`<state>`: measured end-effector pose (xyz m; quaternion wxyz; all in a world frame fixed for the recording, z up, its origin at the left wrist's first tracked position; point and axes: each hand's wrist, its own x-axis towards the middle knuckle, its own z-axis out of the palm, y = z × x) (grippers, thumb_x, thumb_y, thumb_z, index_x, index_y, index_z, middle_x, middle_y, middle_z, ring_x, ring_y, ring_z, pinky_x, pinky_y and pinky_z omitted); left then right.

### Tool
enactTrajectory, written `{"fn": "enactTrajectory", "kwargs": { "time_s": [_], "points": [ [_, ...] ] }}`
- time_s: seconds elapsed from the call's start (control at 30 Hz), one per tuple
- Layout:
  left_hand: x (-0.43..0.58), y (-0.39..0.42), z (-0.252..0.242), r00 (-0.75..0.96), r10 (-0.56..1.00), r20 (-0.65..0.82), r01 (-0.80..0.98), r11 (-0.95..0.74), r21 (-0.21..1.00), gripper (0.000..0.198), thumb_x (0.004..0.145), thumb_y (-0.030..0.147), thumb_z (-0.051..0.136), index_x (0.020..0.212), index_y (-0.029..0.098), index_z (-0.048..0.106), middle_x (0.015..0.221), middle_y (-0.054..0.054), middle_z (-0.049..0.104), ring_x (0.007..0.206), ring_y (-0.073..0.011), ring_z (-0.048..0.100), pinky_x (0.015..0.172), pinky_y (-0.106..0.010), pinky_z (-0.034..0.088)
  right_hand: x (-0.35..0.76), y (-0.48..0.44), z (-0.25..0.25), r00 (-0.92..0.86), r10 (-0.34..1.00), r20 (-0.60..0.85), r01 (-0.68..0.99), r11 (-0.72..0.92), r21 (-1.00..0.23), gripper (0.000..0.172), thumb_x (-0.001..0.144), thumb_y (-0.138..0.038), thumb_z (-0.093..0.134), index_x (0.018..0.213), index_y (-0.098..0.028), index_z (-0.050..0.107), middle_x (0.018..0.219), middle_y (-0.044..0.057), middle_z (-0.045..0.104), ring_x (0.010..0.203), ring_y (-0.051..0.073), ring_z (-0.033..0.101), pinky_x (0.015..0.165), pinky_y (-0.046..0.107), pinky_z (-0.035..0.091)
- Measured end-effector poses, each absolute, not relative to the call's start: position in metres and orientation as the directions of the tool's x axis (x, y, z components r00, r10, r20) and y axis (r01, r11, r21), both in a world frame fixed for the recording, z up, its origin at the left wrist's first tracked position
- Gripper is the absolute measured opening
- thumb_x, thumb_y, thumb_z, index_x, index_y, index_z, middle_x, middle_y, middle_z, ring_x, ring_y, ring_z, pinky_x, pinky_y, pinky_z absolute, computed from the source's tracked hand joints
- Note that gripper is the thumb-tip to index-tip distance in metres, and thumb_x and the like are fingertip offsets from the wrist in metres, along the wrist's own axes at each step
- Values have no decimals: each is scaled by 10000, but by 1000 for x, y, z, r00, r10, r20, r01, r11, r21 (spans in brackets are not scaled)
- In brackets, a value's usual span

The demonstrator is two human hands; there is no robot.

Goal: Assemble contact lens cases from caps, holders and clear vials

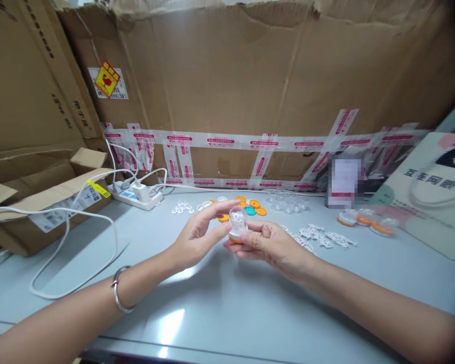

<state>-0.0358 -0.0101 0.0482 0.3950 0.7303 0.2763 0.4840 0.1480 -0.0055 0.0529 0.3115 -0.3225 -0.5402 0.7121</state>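
Observation:
A small clear-domed container (237, 218) with white parts inside and an orange base is held upright above the table, between both hands. My right hand (276, 247) is closed round its lower part, thumb in front and fingers beneath the base. At its upper left, my left hand (200, 232) curves its thumb and fingers about the clear dome. Behind the hands lie several orange rings (261, 211) and a teal ring (249, 211). Clear cups (288, 204) cluster to the right of these, and white lattice pieces (318, 235) are spread beside my right hand.
Small white discs (182, 207) lie at back left, near a power strip (140, 197) with looping white cables (116, 237). An open cardboard box (45, 207) stands left. Several domed containers (382, 226) sit right, by a printed box (432, 202). Large cardboard (220, 76) walls the back.

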Motion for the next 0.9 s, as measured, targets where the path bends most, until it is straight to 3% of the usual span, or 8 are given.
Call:
{"fn": "enactTrajectory", "kwargs": {
  "time_s": [0.33,0.47,0.6,0.73,0.83,0.9],
  "points": [
    [-31,-22,61,283,781,557,-73,-562,824,230,820,246,588,1046,214,616,993,-52,650,935,-186,598,828,-291,462,146,-22,60,-650,755,-90,-149,-242,-959,328,702,-327,708,992,-183,659,864,55,723,822,148,685,752,245,550],
    [-33,-23,66,182,782,596,-114,-586,803,223,805,248,606,1024,210,593,949,-44,636,884,-168,597,758,-262,477,145,-23,59,-630,765,-130,-111,-255,-960,359,705,-308,708,1041,-199,647,837,49,725,812,143,686,748,237,548],
    [-36,-19,67,79,776,626,-182,-606,774,216,807,245,572,1019,204,562,889,-36,607,850,-160,577,727,-259,470,145,-20,58,-630,768,-114,-131,-249,-959,240,728,-332,685,911,-177,682,840,52,720,796,133,685,720,206,549],
    [-39,-17,69,18,833,553,-249,-532,809,120,808,178,497,918,219,527,702,28,516,617,-91,499,612,-224,429,146,-19,61,-640,761,-111,-159,-272,-949,259,698,-374,704,840,-158,681,823,62,721,768,134,689,683,186,551],
    [-41,-20,73,110,839,533,-81,-527,846,32,794,182,551,815,207,546,610,49,458,497,-63,392,487,-193,345,147,-21,62,-657,747,-103,-147,-260,-954,274,693,-377,707,863,-164,682,814,62,722,767,141,690,688,200,550],
    [-40,-23,78,182,823,539,89,-559,824,87,771,216,610,856,203,594,586,45,458,497,-70,391,473,-200,330,147,-22,63,-661,743,-105,-134,-254,-958,284,687,-366,713,895,-174,683,803,60,724,767,151,692,701,227,552]
  ]
}}
